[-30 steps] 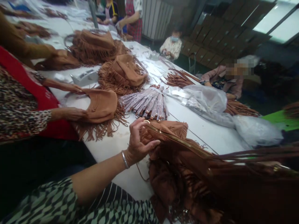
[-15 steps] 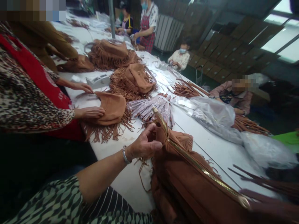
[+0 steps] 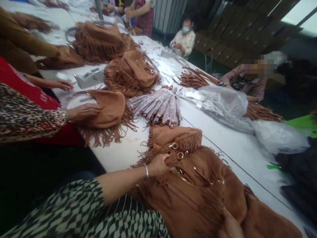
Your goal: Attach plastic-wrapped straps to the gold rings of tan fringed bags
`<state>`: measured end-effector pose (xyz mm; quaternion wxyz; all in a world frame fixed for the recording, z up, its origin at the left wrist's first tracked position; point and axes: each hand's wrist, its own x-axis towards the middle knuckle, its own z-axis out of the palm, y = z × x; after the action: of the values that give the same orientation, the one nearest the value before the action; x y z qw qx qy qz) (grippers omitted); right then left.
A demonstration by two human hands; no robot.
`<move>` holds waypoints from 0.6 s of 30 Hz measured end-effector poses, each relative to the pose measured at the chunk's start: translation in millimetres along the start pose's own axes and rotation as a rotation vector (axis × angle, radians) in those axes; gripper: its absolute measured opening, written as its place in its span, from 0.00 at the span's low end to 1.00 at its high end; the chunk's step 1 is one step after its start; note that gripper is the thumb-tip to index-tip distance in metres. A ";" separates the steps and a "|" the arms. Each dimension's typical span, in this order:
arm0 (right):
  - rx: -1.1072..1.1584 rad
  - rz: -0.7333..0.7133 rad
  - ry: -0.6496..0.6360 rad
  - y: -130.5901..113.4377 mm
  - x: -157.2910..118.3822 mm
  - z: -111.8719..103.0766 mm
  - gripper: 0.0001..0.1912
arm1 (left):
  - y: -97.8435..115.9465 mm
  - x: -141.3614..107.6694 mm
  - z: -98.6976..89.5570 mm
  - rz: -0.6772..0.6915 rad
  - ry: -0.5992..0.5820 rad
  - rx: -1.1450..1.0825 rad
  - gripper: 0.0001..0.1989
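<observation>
A brown suede-like fringed bag lies before me, its side with fringe, straps and gold hardware facing up. Part of a gold zipper shows near its upper end. My left hand, with a silver bangle at the wrist, grips that end beside the gold rings. At the bottom edge my right hand touches the bag near its fringe; its fingers are mostly hidden and blurred. Just beyond my left hand lies another brown fringed piece.
Wrapped straps lie fanned out ahead on the white table. At left, a co-worker's hand rests on a fringed bag. A tape dispenser stands behind it. Clear plastic bags lie to the right.
The bag has been lowered and turned, from zipper edge up to its fringed side up. My left hand has moved down with it. My right hand has come into view.
</observation>
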<state>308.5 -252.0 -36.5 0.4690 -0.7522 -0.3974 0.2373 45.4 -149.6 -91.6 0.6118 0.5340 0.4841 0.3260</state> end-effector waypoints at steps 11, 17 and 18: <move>0.211 0.012 -0.498 -50.3 32.5 116.9 0.32 | -11.7 19.6 9.0 -0.037 0.029 0.141 0.21; 0.129 0.036 -0.478 12.5 51.8 207.5 0.18 | -1.1 31.2 -28.8 -0.013 -0.117 0.655 0.26; 0.136 0.043 -0.464 22.5 54.8 213.8 0.18 | 2.8 37.3 -38.7 0.023 -0.080 0.707 0.24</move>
<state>192.2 -101.9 -151.4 0.4096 -0.6524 -0.4616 0.4399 21.2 -101.8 -96.5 0.4038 0.7306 0.5365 0.1240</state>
